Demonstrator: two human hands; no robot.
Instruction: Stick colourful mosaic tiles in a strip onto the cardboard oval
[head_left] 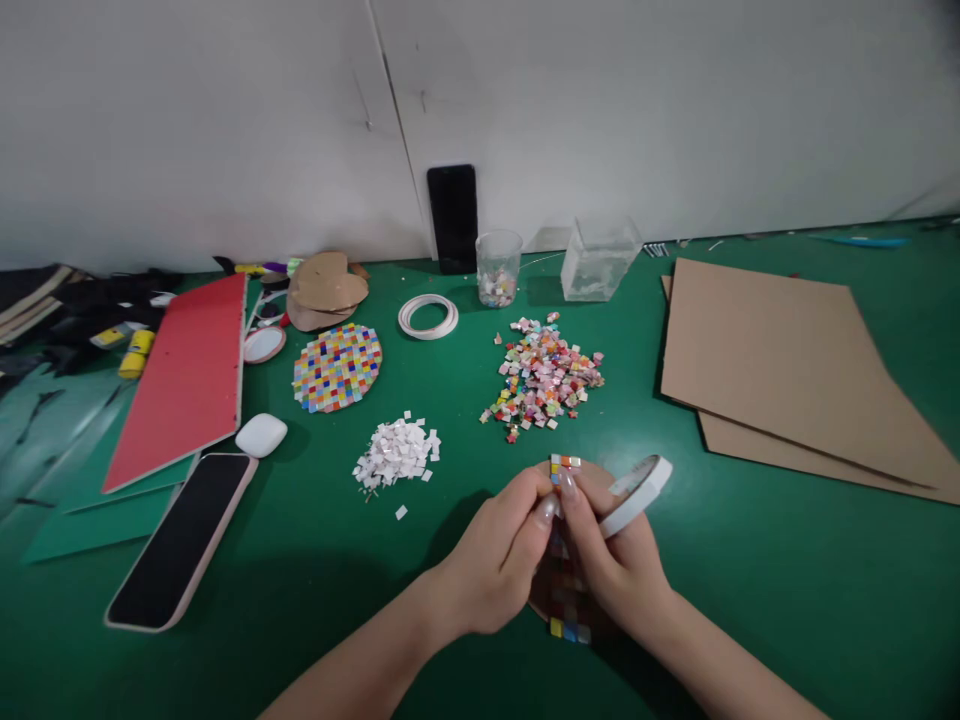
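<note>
Counter [750, 600]: green, filling the lower frame; both side edges run out of the picture.
Cardboard sheets [780, 370]: two brown sheets stacked at right; the lower one is mostly covered and its far corner is cut off at the right edge.
Red board [187, 380]: at left, lying on green sheets; the dark clutter behind it, at the far left, is too blurred to make out.
Phone [180, 540]: lower left, face up, with a dark screen and a pale case.
Left hand [495, 565]: low centre, its fingers [546, 508] pinched tight against the right hand's fingertips; what they nip is too small to tell.
Right hand [615, 570]: just beside it, curled round the tape roll.
Round card [592, 478]: under both hands and mostly hidden; coloured tiles show at its top and bottom edges.
Tile pile [546, 378]: mixed colours, centre frame, above the hands.
Mosaic disc [337, 367]: left of centre, fully tiled.
White squares [397, 452]: small heap between the disc and the hands.
Tape roll [637, 490]: white, tilted, held in the right hand; its lower part is hidden behind the fingers.
Writing: none can be read anywhere.
</note>
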